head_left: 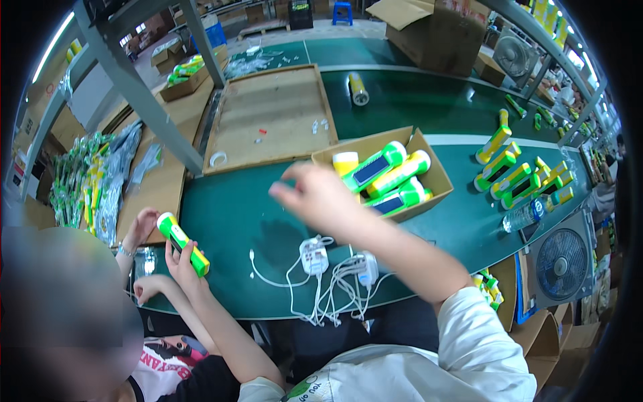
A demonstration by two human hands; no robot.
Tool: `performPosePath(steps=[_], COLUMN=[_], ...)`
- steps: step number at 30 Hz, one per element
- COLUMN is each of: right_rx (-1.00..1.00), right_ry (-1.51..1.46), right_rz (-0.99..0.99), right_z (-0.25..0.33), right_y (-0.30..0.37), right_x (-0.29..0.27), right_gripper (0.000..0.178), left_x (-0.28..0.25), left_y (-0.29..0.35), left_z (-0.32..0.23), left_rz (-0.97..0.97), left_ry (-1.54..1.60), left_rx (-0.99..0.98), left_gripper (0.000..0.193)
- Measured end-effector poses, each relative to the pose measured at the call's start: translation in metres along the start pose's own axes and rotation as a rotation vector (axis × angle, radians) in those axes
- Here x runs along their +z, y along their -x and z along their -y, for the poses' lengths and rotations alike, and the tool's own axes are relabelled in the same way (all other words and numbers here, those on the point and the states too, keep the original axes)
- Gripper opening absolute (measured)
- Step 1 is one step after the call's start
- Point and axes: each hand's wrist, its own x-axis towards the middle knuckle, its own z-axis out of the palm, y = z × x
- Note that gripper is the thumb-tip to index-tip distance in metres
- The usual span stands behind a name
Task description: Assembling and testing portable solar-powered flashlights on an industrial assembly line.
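Observation:
My left hand (183, 262) is wrapped round a green and yellow flashlight (175, 234), tilted with its wide head up and away from me. Above the table's middle hovers my right hand (309, 195), fingers partly bent and apart, holding nothing I can see. It is just left of an open cardboard box (439, 175) with several green and yellow flashlights (372, 170), some with dark panels. Under my right forearm, white charging plugs (313, 255) and tangled white cables (335, 285) lie on the green table (221, 268).
A co-worker's hand (139, 226) is close to my flashlight's head. A wooden tray (268, 127) lies ahead. Several flashlights stand to the right, beside a plastic bottle (522, 216) and a fan (561, 262). A metal post (144, 94) rises at left, near bagged parts (80, 177).

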Motion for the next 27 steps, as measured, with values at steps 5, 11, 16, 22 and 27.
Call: performPosePath(steps=[5,11,16,22,27], right_rx=[0.374,0.66,0.556,0.661,0.025], right_ry=[0.298,0.598,0.573,0.775,0.918], right_rz=[-0.071,0.057,0.196,0.015,-0.093], right_z=[-0.156,-0.295,-0.379,-0.319,-0.256], right_y=[-0.151,-0.231,-0.26,-0.247,-0.219], right_x=[-0.07,-0.041,-0.042,-0.045,-0.075], right_gripper=[0.064,0.063,0.062,0.053,0.051], left_x=[0.008,-0.024,-0.012,0.015,0.022], left_y=[-0.012,-0.017,-0.018,-0.009,0.042], left_z=[0.01,0.025,0.019,-0.009,0.032], left_rz=[0.011,0.064,0.11,-0.235,-0.271], left_ry=[0.189,0.468,0.507,0.658,0.093], left_rx=[-0.058,-0.161,-0.187,0.013,0.026], left_gripper=[0.064,0.045,0.038,0.055,0.035])
